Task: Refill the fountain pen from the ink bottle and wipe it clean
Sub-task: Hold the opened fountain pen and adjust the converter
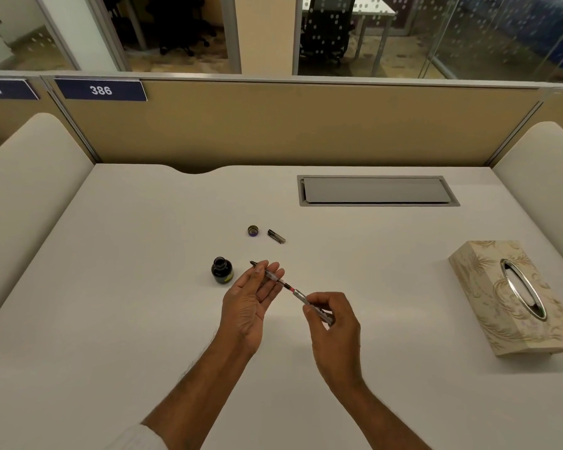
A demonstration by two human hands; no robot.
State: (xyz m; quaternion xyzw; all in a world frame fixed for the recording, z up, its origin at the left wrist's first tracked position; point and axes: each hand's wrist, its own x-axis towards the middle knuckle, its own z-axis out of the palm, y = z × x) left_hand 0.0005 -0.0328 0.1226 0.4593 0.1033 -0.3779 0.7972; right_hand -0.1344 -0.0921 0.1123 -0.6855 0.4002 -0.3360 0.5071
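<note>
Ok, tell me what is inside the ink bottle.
The ink bottle stands uncapped on the desk. Through its open mouth only dark, purplish ink shows. How full it is cannot be told, because the dark glass hides the level.

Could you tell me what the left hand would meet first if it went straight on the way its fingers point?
Probably the pen cap lying on the desk beyond the left hand; its fingers aim roughly there, though the hand's height above the desk is unclear.
</note>
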